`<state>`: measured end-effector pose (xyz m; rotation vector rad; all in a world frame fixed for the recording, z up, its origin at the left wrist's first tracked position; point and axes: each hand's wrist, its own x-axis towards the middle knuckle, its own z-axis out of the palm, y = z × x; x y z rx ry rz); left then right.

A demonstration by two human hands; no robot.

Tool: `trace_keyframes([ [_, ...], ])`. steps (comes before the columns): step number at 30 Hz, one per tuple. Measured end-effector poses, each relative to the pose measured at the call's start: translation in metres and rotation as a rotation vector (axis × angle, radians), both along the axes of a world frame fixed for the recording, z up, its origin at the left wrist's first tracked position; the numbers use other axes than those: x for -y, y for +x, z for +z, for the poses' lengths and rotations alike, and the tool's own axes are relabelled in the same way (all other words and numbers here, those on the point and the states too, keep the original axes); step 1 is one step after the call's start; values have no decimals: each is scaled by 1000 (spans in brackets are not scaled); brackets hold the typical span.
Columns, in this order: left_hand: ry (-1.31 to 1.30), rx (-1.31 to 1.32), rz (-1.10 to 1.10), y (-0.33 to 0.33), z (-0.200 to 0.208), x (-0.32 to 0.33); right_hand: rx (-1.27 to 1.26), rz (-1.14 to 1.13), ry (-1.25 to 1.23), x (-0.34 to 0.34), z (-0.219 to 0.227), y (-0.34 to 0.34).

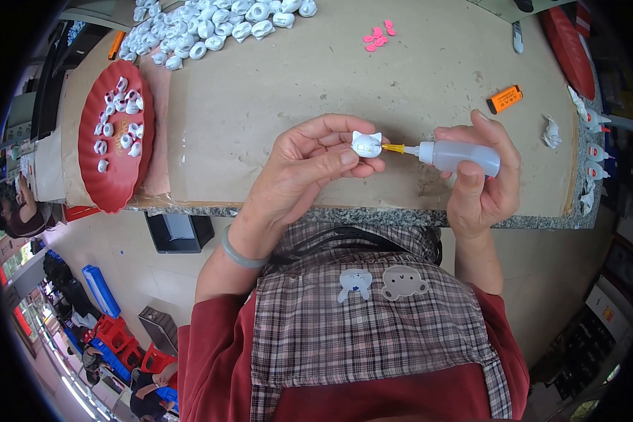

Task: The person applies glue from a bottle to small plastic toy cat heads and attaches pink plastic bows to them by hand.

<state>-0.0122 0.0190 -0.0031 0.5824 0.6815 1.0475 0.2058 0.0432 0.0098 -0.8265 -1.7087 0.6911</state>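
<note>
A small white cat-head piece [366, 144] with two pointed ears is pinched between the thumb and fingers of my left hand [309, 158]. My right hand [487, 184] grips a translucent squeeze bottle [464, 157], lying sideways between the thumb and fingers. Its yellow nozzle tip [394, 148] points left and meets the right side of the cat-head piece, or nearly so; contact cannot be made out for sure. Both hands are over the near part of the brown-covered table [274, 84].
A heap of white pieces [211, 28] lies at the far left. The red scalloped tray [95, 169] holds several white-and-red pieces. Pink bits [378, 36] lie at the back. An orange box-shaped item [505, 99], crumpled tissue [551, 131] and small bottles [596, 152] are at the right.
</note>
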Motion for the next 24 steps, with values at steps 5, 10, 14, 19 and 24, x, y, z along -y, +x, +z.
trace_keyframes([
  [5,22,33,6,-2,0,-1,-3,-8,22,0,1,0],
  [10,22,34,24,0,0,-2,-12,3,-13,1,3,-3],
  [14,13,20,11,1,2,-2,-27,17,-47,0,3,-4],
  [19,1,3,-18,1,2,-2,-45,7,-70,-1,3,-7],
  [24,6,5,-27,0,2,-4,-42,23,-75,-2,6,-7],
])
